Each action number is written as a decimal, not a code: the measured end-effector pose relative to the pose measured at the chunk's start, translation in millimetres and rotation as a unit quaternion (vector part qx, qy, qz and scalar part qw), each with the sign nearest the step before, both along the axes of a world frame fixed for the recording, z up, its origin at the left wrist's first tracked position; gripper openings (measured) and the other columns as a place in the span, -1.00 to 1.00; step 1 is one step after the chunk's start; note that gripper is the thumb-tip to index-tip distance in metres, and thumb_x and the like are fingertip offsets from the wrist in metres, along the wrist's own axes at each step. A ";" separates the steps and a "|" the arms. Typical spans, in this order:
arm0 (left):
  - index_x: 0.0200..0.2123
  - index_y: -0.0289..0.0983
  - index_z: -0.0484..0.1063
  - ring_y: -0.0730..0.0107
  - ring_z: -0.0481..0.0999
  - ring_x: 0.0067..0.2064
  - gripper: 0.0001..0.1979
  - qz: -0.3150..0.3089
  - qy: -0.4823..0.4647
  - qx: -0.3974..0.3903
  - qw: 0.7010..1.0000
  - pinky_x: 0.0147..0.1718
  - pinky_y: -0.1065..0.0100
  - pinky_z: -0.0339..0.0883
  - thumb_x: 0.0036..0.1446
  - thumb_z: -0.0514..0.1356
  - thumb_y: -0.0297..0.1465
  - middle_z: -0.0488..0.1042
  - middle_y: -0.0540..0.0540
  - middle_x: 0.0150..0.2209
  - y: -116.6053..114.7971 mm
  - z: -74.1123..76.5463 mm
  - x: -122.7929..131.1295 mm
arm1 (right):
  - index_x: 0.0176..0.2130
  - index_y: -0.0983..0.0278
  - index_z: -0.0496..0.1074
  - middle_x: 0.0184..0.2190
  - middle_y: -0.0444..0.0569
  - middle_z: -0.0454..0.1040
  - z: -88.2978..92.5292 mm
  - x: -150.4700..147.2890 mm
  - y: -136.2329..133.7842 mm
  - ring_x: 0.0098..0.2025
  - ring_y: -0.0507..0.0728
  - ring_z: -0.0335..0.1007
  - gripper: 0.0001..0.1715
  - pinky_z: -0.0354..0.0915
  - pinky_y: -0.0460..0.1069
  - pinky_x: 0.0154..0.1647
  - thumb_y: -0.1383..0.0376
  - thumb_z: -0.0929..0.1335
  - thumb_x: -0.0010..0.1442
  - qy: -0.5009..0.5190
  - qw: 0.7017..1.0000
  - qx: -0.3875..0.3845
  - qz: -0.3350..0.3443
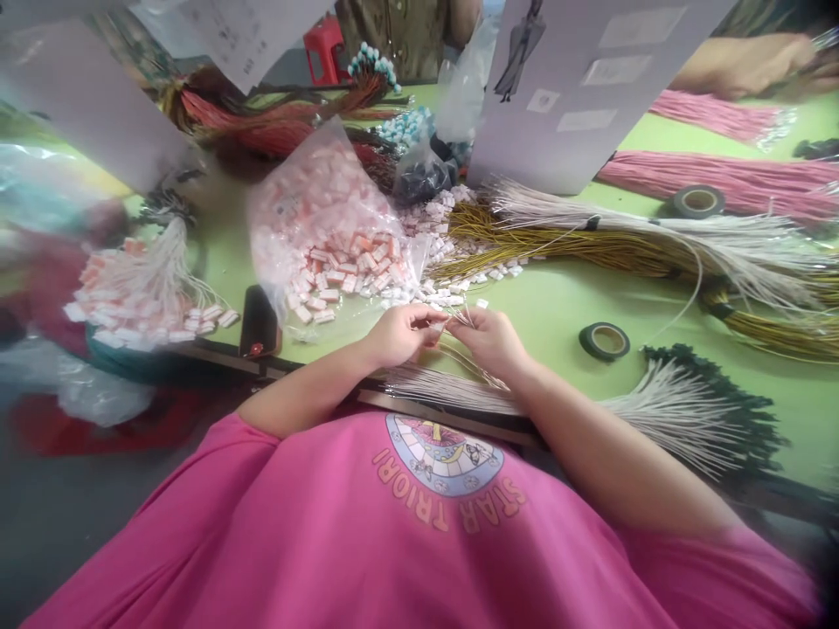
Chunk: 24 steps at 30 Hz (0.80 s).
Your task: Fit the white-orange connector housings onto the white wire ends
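Both my hands meet over the front edge of the green table (557, 306). My left hand (399, 335) is closed in a pinch on a small white connector. My right hand (490, 339) is closed on thin white wires (459, 319) whose ends point toward the connector. A bundle of white wires (446, 389) lies under my wrists along the table's edge. Loose white connectors (446, 293) are scattered just beyond my fingers.
A clear bag of pink-white connectors (328, 236) sits left of centre. Finished wired connectors (150, 293) lie far left. Yellow and white wire bundles (655, 240), pink wires (721, 179), two tape rolls (604, 341) and a dark phone (259, 321) surround me. Another person's arm (740, 65) works at top right.
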<state>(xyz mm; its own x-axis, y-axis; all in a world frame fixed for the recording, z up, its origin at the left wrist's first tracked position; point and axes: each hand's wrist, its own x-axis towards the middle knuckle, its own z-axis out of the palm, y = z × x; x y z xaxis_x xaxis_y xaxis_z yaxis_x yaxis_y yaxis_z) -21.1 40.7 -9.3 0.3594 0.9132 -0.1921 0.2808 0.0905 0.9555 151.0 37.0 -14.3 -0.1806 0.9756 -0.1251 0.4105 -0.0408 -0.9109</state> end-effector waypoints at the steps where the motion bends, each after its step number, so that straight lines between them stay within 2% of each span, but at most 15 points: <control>1: -0.14 -0.34 0.50 0.41 0.53 -0.36 -0.76 -0.013 0.024 0.017 0.999 -0.27 0.30 0.45 0.07 0.23 -0.48 0.53 -0.09 -0.37 0.5 3.1 -3.2 | -0.54 0.30 0.37 -0.62 -0.18 0.29 0.2 0.4 0.4 -0.49 0.00 0.16 -0.72 0.11 -0.06 -0.42 0.16 0.32 0.06 0.006 1.000 -0.002 0.004; 4: -0.15 -0.28 0.51 0.33 0.52 -0.20 -0.78 -0.066 0.124 0.129 0.982 -0.12 0.25 0.40 0.10 0.22 -0.43 0.53 -0.13 -0.20 8.9 14.3 -20.6 | -0.52 0.30 0.43 -0.58 -0.15 0.35 0.8 2.8 2.0 -0.46 0.03 0.22 -0.75 0.16 -0.04 -0.36 0.17 0.33 0.04 0.026 1.000 0.006 0.009; 6: -0.13 -0.27 0.51 0.28 0.48 -0.10 -0.78 -0.068 0.199 0.222 0.952 -0.04 0.20 0.35 0.15 0.16 -0.45 0.50 -0.14 -0.11 23.8 18.7 -38.0 | -0.50 0.28 0.47 -0.50 -0.11 0.42 0.6 4.7 2.8 -0.38 0.06 0.30 -0.81 0.20 -0.01 -0.28 0.20 0.36 0.01 0.050 0.998 0.043 0.003; 9: -0.05 -0.30 0.46 0.14 0.39 0.03 -0.65 0.010 0.324 0.345 0.881 0.07 0.08 0.24 0.15 0.02 -0.59 0.44 -0.20 -0.01 58.4 14.1 -66.0 | -0.48 0.27 0.49 -0.44 -0.10 0.45 -1.1 6.8 2.9 -0.33 0.07 0.33 -0.87 0.21 0.00 -0.22 0.24 0.39 -0.03 0.103 0.993 0.046 -0.019; 11: -0.14 -0.33 0.49 0.02 0.33 0.09 -0.68 0.016 0.383 0.374 0.844 0.10 0.03 0.18 0.10 0.03 -0.62 0.42 -0.25 0.00 81.5 6.6 -80.6 | -0.44 0.29 0.50 -0.49 -0.12 0.44 -2.4 7.4 2.5 -0.41 0.03 0.30 -0.85 0.21 -0.02 -0.30 0.24 0.41 -0.06 0.141 0.989 -0.012 -0.036; 14: -0.36 -0.32 0.46 -0.02 0.34 0.04 -0.80 0.000 0.409 0.379 0.830 0.12 0.03 0.14 0.09 0.05 -0.59 0.45 -0.26 -0.15 98.8 1.5 -89.5 | -0.41 0.31 0.49 -0.53 -0.14 0.42 -2.2 7.6 1.9 -0.48 0.00 0.26 -0.81 0.19 -0.04 -0.39 0.25 0.42 -0.08 0.187 0.979 -0.065 -0.043; 16: -0.41 -0.30 0.41 0.03 0.36 0.00 -0.86 0.025 0.386 0.379 0.841 0.12 0.03 0.13 0.11 0.08 -0.56 0.45 -0.23 -0.22 92.7 6.5 -85.8 | -0.44 0.31 0.47 -0.58 -0.16 0.38 -0.4 7.4 1.2 -0.51 -0.01 0.24 -0.85 0.16 -0.05 -0.44 0.27 0.40 -0.07 0.197 0.978 -0.065 -0.037; 17: -0.39 -0.30 0.40 0.06 0.38 -0.03 -0.90 0.043 0.358 0.370 0.856 0.10 0.03 0.15 0.12 0.10 -0.53 0.45 -0.21 -0.22 84.6 10.8 -81.2 | -0.47 0.31 0.45 -0.62 -0.18 0.35 0.9 7.1 0.8 -0.54 -0.02 0.19 -0.87 0.13 -0.06 -0.47 0.27 0.38 -0.06 0.193 0.979 -0.061 -0.036; 19: -0.28 -0.28 0.39 0.18 0.43 -0.13 -0.94 0.061 0.259 0.311 0.912 -0.03 0.08 0.29 0.13 0.16 -0.45 0.46 -0.16 -0.24 61.7 19.8 -67.8 | -0.50 0.31 0.42 -0.66 -0.22 0.28 3.3 6.3 -0.2 -0.58 -0.05 0.09 -0.88 0.04 -0.07 -0.51 0.27 0.37 -0.05 0.174 0.982 -0.055 -0.038; 21: -0.16 -0.26 0.35 0.32 0.47 -0.30 -0.83 0.014 0.110 0.169 0.979 -0.22 0.19 0.39 0.15 0.17 -0.42 0.45 -0.08 -0.35 36.7 24.9 -51.0 | -0.53 0.31 0.40 -0.66 -0.23 0.25 5.2 5.2 -1.1 -0.58 -0.06 0.05 -0.86 0.00 -0.07 -0.51 0.27 0.36 -0.06 0.146 0.987 -0.048 -0.040; 22: -0.14 -0.27 0.34 0.36 0.48 -0.35 -0.81 -0.015 0.039 0.086 0.995 -0.29 0.23 0.41 0.15 0.17 -0.42 0.45 -0.06 -0.38 25.9 25.2 -42.5 | -0.54 0.31 0.39 -0.66 -0.23 0.24 5.8 4.8 -1.4 -0.57 -0.06 0.05 -0.86 0.00 -0.07 -0.51 0.26 0.36 -0.06 0.132 0.989 -0.045 -0.041; 24: -0.15 -0.30 0.33 0.42 0.49 -0.45 -0.81 -0.043 -0.060 -0.055 0.996 -0.45 0.34 0.39 0.15 0.18 -0.42 0.46 -0.05 -0.41 10.9 22.0 -27.5 | -0.55 0.31 0.38 -0.66 -0.23 0.24 6.2 4.4 -1.6 -0.56 -0.05 0.06 -0.85 0.01 -0.07 -0.49 0.26 0.36 -0.07 0.112 0.992 -0.046 -0.039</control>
